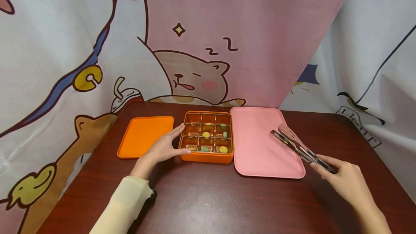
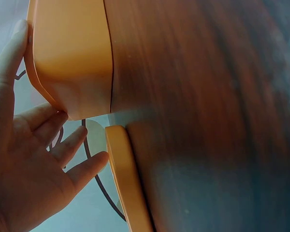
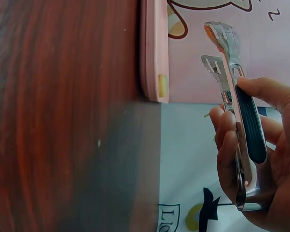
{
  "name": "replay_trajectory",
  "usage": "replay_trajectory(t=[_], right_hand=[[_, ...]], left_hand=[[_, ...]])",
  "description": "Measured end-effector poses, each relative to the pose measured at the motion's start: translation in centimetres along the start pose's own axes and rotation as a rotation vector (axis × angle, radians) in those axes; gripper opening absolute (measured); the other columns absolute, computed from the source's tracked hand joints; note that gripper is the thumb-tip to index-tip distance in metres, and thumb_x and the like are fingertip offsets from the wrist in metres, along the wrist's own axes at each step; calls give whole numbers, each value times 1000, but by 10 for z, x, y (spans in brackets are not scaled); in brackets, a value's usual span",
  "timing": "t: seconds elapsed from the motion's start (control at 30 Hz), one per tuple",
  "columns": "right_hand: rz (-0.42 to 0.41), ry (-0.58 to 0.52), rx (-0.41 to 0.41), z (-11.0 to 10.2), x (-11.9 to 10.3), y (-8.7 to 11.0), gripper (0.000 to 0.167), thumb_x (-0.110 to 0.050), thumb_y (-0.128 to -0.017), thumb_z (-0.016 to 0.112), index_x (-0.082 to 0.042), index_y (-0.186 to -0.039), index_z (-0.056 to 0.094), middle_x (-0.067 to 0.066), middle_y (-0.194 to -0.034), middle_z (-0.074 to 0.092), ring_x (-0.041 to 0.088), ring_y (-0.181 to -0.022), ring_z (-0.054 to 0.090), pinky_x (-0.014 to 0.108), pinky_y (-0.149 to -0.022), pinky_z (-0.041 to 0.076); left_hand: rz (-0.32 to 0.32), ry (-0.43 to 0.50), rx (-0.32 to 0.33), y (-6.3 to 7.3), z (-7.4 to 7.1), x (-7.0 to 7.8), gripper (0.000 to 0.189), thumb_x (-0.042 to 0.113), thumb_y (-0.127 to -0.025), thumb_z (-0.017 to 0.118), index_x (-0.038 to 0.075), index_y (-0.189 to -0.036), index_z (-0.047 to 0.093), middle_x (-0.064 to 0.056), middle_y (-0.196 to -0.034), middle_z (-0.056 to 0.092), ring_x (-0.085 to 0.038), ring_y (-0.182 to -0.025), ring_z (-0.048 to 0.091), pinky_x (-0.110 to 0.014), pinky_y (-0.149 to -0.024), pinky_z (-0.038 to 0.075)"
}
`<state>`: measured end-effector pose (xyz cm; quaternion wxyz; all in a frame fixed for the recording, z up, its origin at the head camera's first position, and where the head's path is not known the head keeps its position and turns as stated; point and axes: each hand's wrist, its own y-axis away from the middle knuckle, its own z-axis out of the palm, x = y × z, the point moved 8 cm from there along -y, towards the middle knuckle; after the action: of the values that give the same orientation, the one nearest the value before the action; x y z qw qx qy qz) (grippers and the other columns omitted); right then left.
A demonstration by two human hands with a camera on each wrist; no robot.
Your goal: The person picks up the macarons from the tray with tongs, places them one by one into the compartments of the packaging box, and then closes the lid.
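An orange box with several clear-walled compartments stands at the middle of the table. Small yellow and green round pieces that look like macarons lie in some compartments, among them a yellow one at the front right and a green one at the right. My left hand touches the box's left side with spread fingers, its thumb by the front rim. In my right hand I grip metal tongs with dark handle pads. Their tips stand apart above the pink tray, with no piece visible between them.
Left of the box lies a flat orange lid, close to my left fingers in the left wrist view. The pink tray lies right beside the box. Behind the dark wooden table hangs a curtain printed with cartoon animals.
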<state>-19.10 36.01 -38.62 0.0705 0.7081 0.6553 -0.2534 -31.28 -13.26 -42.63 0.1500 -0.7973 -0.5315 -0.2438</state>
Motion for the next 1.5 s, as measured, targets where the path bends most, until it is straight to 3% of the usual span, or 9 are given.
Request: replay_trajectory(t=[0.33, 0.57, 0.73, 0.83, 0.97, 1.17, 1.5], right_hand=[[31, 71, -3, -1, 18, 0, 48, -43, -87, 75, -6, -118, 73, -6, -56, 66, -4, -58, 46, 24, -52, 32], [63, 121, -56, 3, 30, -1, 52, -45, -89, 72, -3, -119, 71, -6, -57, 65, 15, -65, 56, 31, -55, 37], [84, 147, -107, 6, 35, -1, 56, -48, -90, 70, -3, -124, 69, -5, -59, 64, 20, -67, 54, 31, -54, 34], [82, 161, -121, 7, 36, -2, 58, -49, -90, 70, -3, -125, 68, -5, -59, 63, 23, -68, 56, 37, -53, 39], [66, 167, -155, 8, 33, -3, 57, -48, -90, 69, -3, -125, 68, -6, -59, 65, 22, -68, 60, 47, -55, 45], [66, 156, -235, 13, 33, -3, 54, -44, -93, 67, 0, -124, 68, -6, -63, 69, 11, -64, 61, 45, -57, 45], [23, 101, -133, 13, 29, 4, 32, -32, -94, 69, -6, -108, 77, -7, -64, 68, -2, -52, 53, 26, -57, 37]], left_hand=[[2, 8, 5, 0, -1, 0, 102, 57, -81, 76, 18, -160, 25, -2, -168, 20, -37, -150, 31, -61, -116, 32], [6, 6, 5, 0, -1, 1, 102, 57, -81, 76, 18, -160, 25, -3, -168, 20, -38, -149, 31, -61, -115, 33], [0, 4, 3, 0, -1, 1, 102, 58, -81, 75, 18, -160, 25, -2, -168, 20, -38, -149, 32, -60, -115, 33], [-1, 3, 5, 0, -1, 1, 102, 58, -81, 75, 18, -160, 25, -2, -168, 21, -38, -149, 32, -61, -115, 34], [0, 4, 6, 1, -1, 1, 102, 58, -81, 75, 18, -160, 25, -2, -168, 20, -38, -149, 32, -61, -115, 34], [2, 0, 6, 0, -1, 1, 102, 58, -81, 75, 18, -160, 25, -3, -168, 20, -38, -148, 33, -61, -114, 34], [-4, 4, 6, 0, -1, 1, 102, 58, -81, 75, 18, -160, 25, -3, -168, 21, -38, -148, 33, -61, -115, 34]])
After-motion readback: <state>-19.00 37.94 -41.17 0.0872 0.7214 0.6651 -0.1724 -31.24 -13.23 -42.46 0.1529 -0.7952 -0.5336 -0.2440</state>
